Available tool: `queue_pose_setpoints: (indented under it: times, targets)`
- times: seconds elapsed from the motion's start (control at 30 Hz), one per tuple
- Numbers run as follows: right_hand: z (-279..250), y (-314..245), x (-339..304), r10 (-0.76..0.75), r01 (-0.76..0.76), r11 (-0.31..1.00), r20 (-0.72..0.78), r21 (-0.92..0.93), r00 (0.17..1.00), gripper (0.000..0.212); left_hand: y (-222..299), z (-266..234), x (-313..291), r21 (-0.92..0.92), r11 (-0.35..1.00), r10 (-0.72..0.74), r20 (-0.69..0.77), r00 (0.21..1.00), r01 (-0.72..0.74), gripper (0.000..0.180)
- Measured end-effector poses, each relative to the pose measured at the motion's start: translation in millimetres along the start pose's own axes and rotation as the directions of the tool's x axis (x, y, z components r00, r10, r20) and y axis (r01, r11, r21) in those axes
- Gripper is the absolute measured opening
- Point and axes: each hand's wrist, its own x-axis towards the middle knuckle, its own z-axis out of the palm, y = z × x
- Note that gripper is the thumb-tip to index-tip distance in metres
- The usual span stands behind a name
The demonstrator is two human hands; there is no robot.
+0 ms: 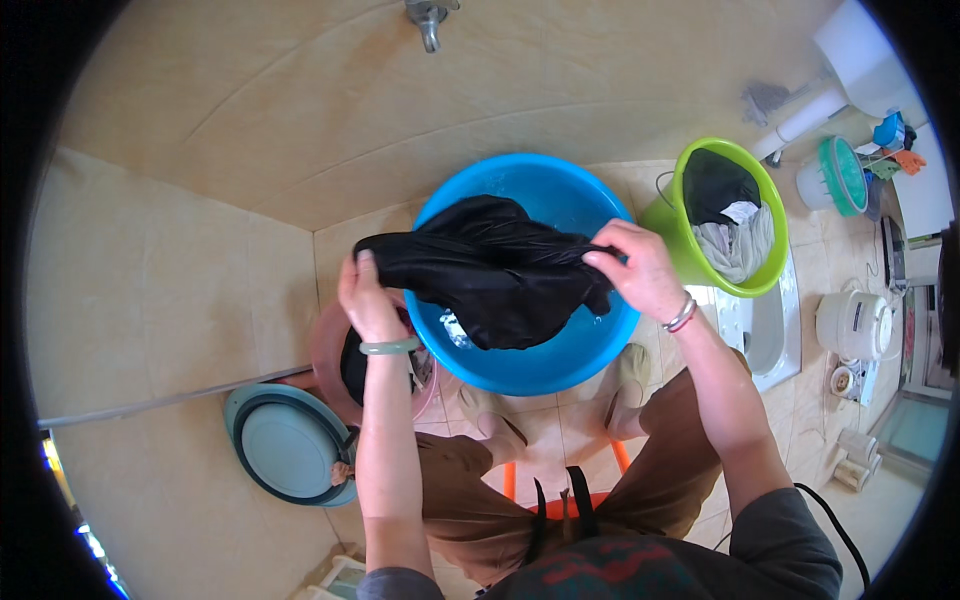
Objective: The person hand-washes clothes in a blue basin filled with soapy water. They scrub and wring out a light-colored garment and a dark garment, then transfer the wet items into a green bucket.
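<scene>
A black, slightly shiny garment (510,280) is stretched between my two hands over a large blue basin (560,375); its kind I cannot make out. My left hand (368,295) grips the garment's left end, just past the basin's rim. At the right rim, my right hand (640,268) pinches the other end between thumb and fingers. The middle of the cloth sags down into the basin, where some water shows around it. Whether its underside touches the water is hidden.
Right of the basin stands a lime-green bucket (690,255) with dark and grey cloth in it. A pink tub (330,350) holding clothes sits at the left, beside a grey-blue basin (290,450). A tap (430,28) juts from the wall ahead. A white squat toilet (775,330) lies beyond the bucket.
</scene>
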Motion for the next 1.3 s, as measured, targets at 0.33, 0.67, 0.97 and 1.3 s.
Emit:
queue_pose_setpoints:
  times: [0.33,0.67,0.97,1.3]
  targets:
    - [22,13,-1,-0.042,0.042,0.999,-0.01,-0.012,0.999,0.01,15,43,-44,-0.236,0.955,-0.078,0.392,0.917,0.182,0.021]
    - [71,-3,19,0.063,-0.064,0.997,0.02,0.045,0.998,0.019,27,39,-44,-0.413,0.868,0.114,0.707,0.697,0.276,0.033]
    - [23,-20,23,0.364,-0.159,0.104,0.111,0.982,0.925,0.015,-1,16,6,-0.174,0.971,-0.152,0.088,0.985,0.165,0.034]
    - [16,0,11,0.141,-0.045,-0.073,0.055,0.996,0.988,0.031,-11,50,-47,0.353,0.617,0.386,0.644,0.661,-0.704,0.016]
